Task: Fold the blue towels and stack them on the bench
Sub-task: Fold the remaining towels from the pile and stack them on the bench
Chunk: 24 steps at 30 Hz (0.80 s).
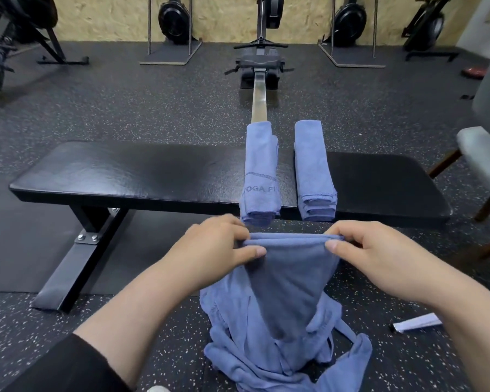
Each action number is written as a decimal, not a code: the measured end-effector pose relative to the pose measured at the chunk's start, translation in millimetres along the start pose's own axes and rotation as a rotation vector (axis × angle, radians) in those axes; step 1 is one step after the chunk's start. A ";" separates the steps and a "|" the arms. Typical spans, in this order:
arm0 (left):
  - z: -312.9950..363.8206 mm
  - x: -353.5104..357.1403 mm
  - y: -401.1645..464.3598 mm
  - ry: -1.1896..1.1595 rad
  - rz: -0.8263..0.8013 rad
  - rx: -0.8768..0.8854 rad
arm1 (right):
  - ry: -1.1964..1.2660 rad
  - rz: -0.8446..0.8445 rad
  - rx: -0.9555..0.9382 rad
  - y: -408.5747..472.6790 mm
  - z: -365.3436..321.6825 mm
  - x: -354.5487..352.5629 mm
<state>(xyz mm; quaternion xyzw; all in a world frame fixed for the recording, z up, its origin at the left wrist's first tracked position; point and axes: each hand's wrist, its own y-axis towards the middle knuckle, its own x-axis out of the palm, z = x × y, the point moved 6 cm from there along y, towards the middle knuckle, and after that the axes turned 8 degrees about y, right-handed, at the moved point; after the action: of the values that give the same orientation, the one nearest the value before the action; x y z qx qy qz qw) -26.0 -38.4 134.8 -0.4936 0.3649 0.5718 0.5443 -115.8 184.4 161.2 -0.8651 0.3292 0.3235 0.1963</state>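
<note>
Blue microfibre towel [290, 281] hangs from both hands, left hand [210, 247] and right hand [379, 258] each pinching a top corner, long axis dropping to the floor. Black padded bench [130, 174] with two folded piles sits just beyond, equally near both.

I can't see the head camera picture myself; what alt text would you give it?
Both hands, left and right, pinch the top edge of a blue towel hanging down to the gym floor. Just beyond, two folded blue towel piles lie side by side across a black bench, with a rowing machine behind.
</note>
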 end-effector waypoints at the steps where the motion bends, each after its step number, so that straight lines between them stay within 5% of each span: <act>1: 2.8 -6.9 0.0 -0.025 0.054 0.039 | -0.020 0.032 0.008 1.2 3.6 -4.7; 5: 7.8 -35.1 -2.2 -0.217 0.303 0.082 | 0.046 0.145 -0.006 1.5 2.9 -18.8; 14: 9.4 -58.7 -11.7 -0.355 0.425 -0.055 | 0.079 0.277 -0.057 -2.9 -11.7 -26.2; 24: 16.6 -59.7 -25.5 -0.385 0.329 0.007 | 0.240 0.358 -0.186 -21.6 -30.0 -23.0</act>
<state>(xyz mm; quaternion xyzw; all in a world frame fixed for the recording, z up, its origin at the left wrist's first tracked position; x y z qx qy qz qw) -8.4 -34.6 199.3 -0.3075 0.3321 0.7348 0.5051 -101.0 193.2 201.1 -0.8397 0.4669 0.2770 0.0148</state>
